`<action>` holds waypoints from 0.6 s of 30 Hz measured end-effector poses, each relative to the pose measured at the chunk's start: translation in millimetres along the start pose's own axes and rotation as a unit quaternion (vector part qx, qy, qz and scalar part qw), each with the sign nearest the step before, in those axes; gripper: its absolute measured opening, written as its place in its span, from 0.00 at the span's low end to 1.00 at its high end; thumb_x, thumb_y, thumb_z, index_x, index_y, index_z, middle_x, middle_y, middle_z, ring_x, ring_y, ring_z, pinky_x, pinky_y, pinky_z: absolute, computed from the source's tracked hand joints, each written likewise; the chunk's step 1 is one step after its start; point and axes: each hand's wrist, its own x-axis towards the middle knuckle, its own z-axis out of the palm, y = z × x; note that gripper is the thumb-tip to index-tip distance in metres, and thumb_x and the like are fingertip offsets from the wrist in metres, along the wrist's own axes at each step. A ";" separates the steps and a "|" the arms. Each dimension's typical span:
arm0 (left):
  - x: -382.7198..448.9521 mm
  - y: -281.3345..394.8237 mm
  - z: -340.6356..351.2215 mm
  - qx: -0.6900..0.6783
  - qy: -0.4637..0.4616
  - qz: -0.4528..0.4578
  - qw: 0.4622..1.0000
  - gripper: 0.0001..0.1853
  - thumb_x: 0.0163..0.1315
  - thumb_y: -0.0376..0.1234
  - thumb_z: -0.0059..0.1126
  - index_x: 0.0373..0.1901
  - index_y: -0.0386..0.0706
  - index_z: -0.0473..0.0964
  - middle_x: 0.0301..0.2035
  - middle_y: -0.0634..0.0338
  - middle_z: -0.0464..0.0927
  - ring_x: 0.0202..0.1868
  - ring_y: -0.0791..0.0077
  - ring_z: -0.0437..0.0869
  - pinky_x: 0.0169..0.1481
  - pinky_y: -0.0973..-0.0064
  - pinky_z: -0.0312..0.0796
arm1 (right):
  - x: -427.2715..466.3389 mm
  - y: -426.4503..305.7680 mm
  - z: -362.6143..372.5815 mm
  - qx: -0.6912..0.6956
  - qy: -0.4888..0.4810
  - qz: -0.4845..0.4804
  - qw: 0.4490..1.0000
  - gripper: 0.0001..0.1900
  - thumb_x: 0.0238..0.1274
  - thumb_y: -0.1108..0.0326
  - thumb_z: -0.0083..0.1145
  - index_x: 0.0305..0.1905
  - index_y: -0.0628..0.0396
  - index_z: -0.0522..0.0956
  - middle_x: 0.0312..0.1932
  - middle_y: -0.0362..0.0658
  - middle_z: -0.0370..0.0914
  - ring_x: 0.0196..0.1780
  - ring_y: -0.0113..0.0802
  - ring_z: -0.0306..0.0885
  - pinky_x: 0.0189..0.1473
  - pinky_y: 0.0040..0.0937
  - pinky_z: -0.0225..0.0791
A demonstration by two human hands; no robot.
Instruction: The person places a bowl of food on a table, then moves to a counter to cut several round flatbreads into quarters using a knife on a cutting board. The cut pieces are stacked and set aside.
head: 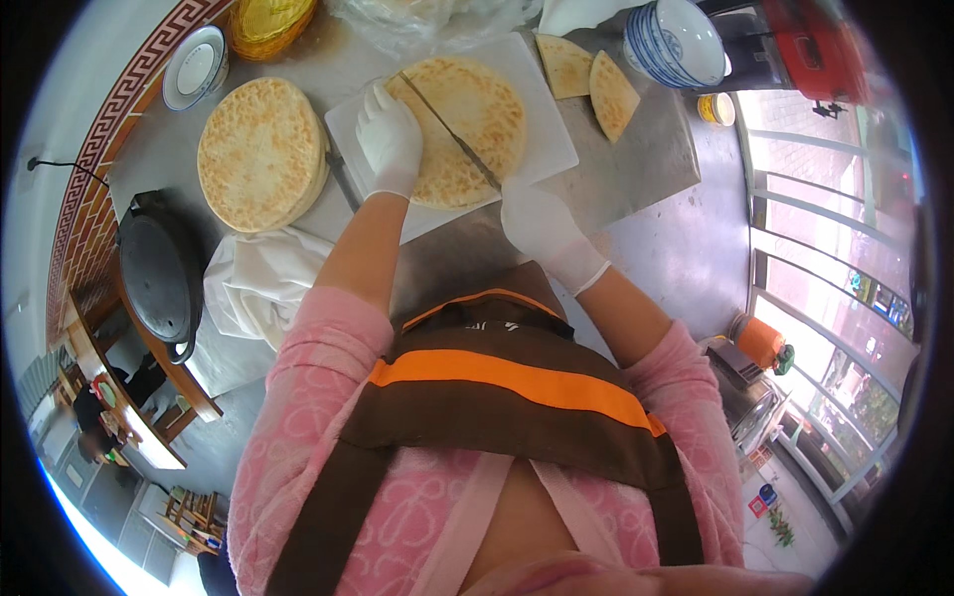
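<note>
A round, browned flatbread [484, 97] lies on a white cutting board [548, 153]. Across it, from upper left to lower right, runs the long narrow blade of a knife [453, 135]. My right hand [548, 231], in a white glove, grips the knife's handle at the bread's near right edge; the fingers hide the handle. White-gloved too, my left hand [391, 141] rests on the bread's left side with its fingers spread a little. Whether the blade has gone through the bread, I cannot tell. Left of the board is a stack of round flatbreads [257, 149].
Two flatbread wedges [565, 68] lie right of the board, near stacked blue-and-white bowls [689, 45]. Clear plastic wrap [432, 22] is behind. At left are a bowl [195, 68], a yellow basket [270, 26], a black pan [160, 272] and a white cloth [261, 268]. The metal table [648, 164] ends at right.
</note>
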 end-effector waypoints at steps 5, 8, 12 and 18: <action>-0.4 -6.0 6.5 0.003 0.055 0.038 0.998 0.27 0.75 0.36 0.52 0.71 0.32 0.68 0.67 0.38 0.75 0.67 0.40 0.76 0.72 0.49 0.68 | 10.6 9.9 28.6 0.007 -0.024 0.037 0.999 0.08 0.74 0.69 0.47 0.49 0.60 0.73 0.32 0.62 0.84 0.40 0.65 0.86 0.43 0.60 0.77; -1.5 -5.9 5.6 0.018 0.049 0.035 0.998 0.27 0.74 0.35 0.53 0.71 0.31 0.67 0.67 0.38 0.74 0.68 0.41 0.75 0.74 0.49 0.67 | 16.7 13.3 32.4 0.030 -0.015 0.032 0.999 0.09 0.75 0.67 0.45 0.47 0.60 0.73 0.32 0.62 0.84 0.38 0.64 0.86 0.41 0.61 0.77; -0.4 -2.7 -0.9 0.001 0.032 0.029 0.999 0.27 0.74 0.35 0.53 0.71 0.31 0.67 0.68 0.37 0.74 0.68 0.41 0.75 0.74 0.48 0.67 | 22.2 13.3 36.0 0.040 0.003 0.010 0.999 0.07 0.74 0.67 0.48 0.47 0.59 0.73 0.33 0.61 0.85 0.38 0.62 0.87 0.40 0.61 0.77; -2.0 -2.4 -2.1 -0.019 0.034 0.029 0.999 0.27 0.75 0.35 0.51 0.72 0.32 0.67 0.68 0.37 0.74 0.68 0.41 0.75 0.73 0.48 0.67 | 74.5 -19.3 15.2 0.073 0.047 -0.026 0.996 0.06 0.72 0.69 0.50 0.44 0.61 0.73 0.33 0.61 0.85 0.41 0.64 0.86 0.43 0.59 0.77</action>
